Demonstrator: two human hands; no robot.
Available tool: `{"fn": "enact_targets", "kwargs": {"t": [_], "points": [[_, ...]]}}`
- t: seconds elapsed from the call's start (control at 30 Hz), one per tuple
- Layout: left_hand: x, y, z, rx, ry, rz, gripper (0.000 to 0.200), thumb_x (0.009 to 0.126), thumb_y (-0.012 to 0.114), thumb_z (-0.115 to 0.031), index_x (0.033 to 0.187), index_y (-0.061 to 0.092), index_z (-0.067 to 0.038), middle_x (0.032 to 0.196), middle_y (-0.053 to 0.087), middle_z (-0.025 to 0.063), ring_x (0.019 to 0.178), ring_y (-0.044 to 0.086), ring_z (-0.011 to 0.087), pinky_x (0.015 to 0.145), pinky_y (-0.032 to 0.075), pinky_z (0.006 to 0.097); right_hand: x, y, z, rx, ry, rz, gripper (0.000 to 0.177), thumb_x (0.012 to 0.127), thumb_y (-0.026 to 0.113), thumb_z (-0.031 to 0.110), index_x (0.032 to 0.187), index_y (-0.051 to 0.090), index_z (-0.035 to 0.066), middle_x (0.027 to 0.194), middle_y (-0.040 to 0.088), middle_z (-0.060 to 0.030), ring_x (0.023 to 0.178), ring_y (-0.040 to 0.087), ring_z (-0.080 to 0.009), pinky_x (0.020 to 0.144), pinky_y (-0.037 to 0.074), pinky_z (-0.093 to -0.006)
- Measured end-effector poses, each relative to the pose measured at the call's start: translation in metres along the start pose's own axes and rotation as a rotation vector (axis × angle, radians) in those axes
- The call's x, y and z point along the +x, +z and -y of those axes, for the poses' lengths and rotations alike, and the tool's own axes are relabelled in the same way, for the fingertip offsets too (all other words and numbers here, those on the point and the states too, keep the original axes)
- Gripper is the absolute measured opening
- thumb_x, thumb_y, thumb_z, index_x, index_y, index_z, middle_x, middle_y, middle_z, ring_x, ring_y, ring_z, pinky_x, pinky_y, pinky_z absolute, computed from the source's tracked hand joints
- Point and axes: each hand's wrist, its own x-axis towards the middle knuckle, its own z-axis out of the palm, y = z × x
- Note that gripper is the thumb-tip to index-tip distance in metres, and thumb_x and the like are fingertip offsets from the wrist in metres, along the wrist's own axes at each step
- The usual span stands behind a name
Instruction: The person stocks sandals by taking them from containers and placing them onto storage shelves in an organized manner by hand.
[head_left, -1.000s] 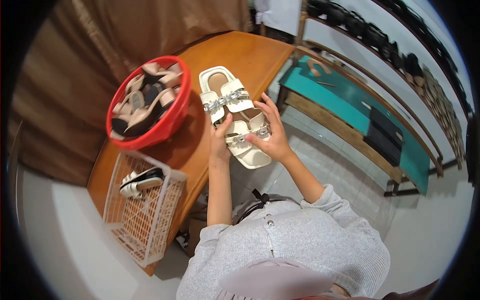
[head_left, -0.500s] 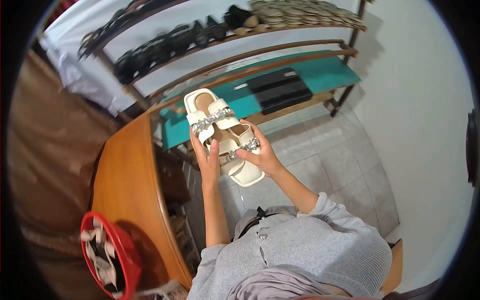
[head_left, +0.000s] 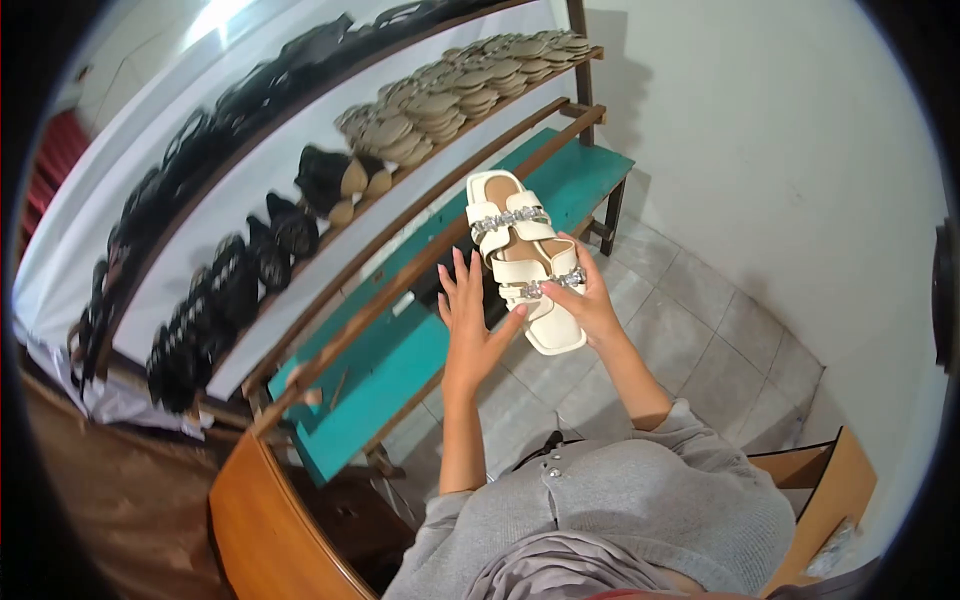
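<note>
My right hand [head_left: 592,308] grips a pair of cream-white slide sandals [head_left: 522,270] from the right side, its thumb over a strap. The two sandals are held together, facing opposite ways, with tan insoles and bands of clear sparkling stones across their straps. To their left is my left hand [head_left: 468,325], open with fingers spread. Its thumb tip reaches close to the lower sandal; whether it touches cannot be made out.
A wooden rack ahead carries black shoes [head_left: 235,285] and stacked beige soles [head_left: 440,110]. Below is a teal bench [head_left: 370,385] with a dark box partly hidden behind my hands. A wooden table [head_left: 265,510] stands at lower left, a white wall [head_left: 760,150] at right.
My left hand has let go of the sandals and spread its fingers. The view has turned left toward the rack, and the red bucket on the table is out of sight.
</note>
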Motion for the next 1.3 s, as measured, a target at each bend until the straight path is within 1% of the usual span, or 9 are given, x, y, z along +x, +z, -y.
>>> {"fn": "enact_targets", "kwargs": {"t": [0.23,0.37,0.47,0.67,0.8,0.93,1.03,1.23,1.3], "points": [[0.101,0.035,0.039,-0.035,0.162,0.113,0.076,0.083,0.06,-0.029,0.143,0.018,-0.008,0.15,0.011,0.0156,0.137,0.002,0.0387,0.106,0.003,0.0568,0.083,-0.015,-0.02,-0.083,-0.068,-0.129,0.069,0.074,0.069,0.001,0.133,0.035,0.006,0.122,0.049,-0.0075,0.11,0.049,-0.0148,0.09,0.044,-0.0288],[0.149,0.073,0.032,-0.003,0.227,0.146,0.077,0.084,0.059,-0.029,0.143,0.016,-0.005,0.149,0.011,0.0172,0.137,0.003,0.0391,0.106,0.002,0.0569,0.121,-0.049,-0.016,-0.099,-0.117,-0.19,0.069,0.074,0.069,0.001,0.134,0.035,0.005,0.122,0.049,-0.0077,0.11,0.049,-0.0146,0.091,0.043,-0.0287],[0.195,0.099,0.034,0.026,0.318,0.175,0.077,0.086,0.056,-0.033,0.142,0.015,-0.001,0.148,0.009,0.0238,0.136,0.004,0.0428,0.104,0.002,0.0588,0.162,-0.073,-0.014,-0.078,-0.095,-0.231,0.071,0.073,0.07,0.002,0.134,0.034,0.005,0.121,0.049,-0.0077,0.11,0.049,-0.0149,0.091,0.043,-0.0289],[0.303,0.158,0.026,0.048,0.454,-0.038,0.078,0.085,0.059,-0.028,0.143,0.013,-0.003,0.148,-0.001,0.0246,0.136,-0.004,0.0418,0.108,0.003,0.0507,0.28,-0.147,-0.005,-0.048,-0.205,-0.219,0.068,0.074,0.07,0.005,0.132,0.035,0.002,0.118,0.05,-0.0098,0.106,0.051,-0.0158,0.088,0.045,-0.029],[0.367,0.176,0.023,0.088,0.321,-0.142,0.074,0.085,0.061,-0.028,0.142,0.019,-0.004,0.148,-0.004,0.0235,0.136,-0.007,0.0412,0.109,0.008,0.0483,0.368,-0.203,0.028,-0.118,-0.213,-0.286,0.065,0.074,0.071,0.007,0.128,0.036,-0.001,0.115,0.052,-0.0113,0.101,0.054,-0.0161,0.082,0.049,-0.0291],[0.431,0.185,0.028,0.211,0.337,-0.197,0.073,0.081,0.065,-0.02,0.14,0.025,-0.004,0.149,0.002,0.0212,0.137,-0.001,0.0394,0.108,0.015,0.0474,0.467,-0.249,0.063,-0.285,-0.194,-0.115,0.063,0.074,0.073,0.014,0.125,0.04,-0.001,0.108,0.056,-0.0124,0.096,0.057,-0.0187,0.08,0.049,-0.029],[0.468,0.19,0.037,0.342,0.32,-0.18,0.073,0.078,0.068,-0.015,0.139,0.029,-0.006,0.148,0.01,0.02,0.136,0.005,0.0403,0.108,0.019,0.0471,0.552,-0.265,0.052,-0.382,-0.273,-0.012,0.068,0.07,0.077,0.021,0.125,0.042,-0.001,0.107,0.057,-0.0137,0.097,0.057,-0.0217,0.083,0.047,-0.0308],[0.52,0.203,0.042,0.655,0.217,-0.142,0.069,0.078,0.064,-0.025,0.138,0.031,-0.014,0.144,0.022,0.0202,0.131,0.02,0.0435,0.106,0.021,0.053,0.669,-0.231,0.023,-0.643,-0.452,0.199,0.085,0.064,0.079,0.038,0.127,0.041,-0.004,0.117,0.054,-0.0213,0.109,0.052,-0.0287,0.094,0.039,-0.0347],[0.526,0.209,0.042,0.723,0.188,-0.14,0.068,0.078,0.064,-0.024,0.138,0.032,-0.016,0.142,0.026,0.0201,0.131,0.022,0.0419,0.106,0.022,0.0531,0.678,-0.218,0.014,-0.702,-0.382,0.236,0.086,0.064,0.078,0.04,0.127,0.04,-0.005,0.119,0.052,-0.023,0.112,0.05,-0.0303,0.095,0.038,-0.0351]]}}
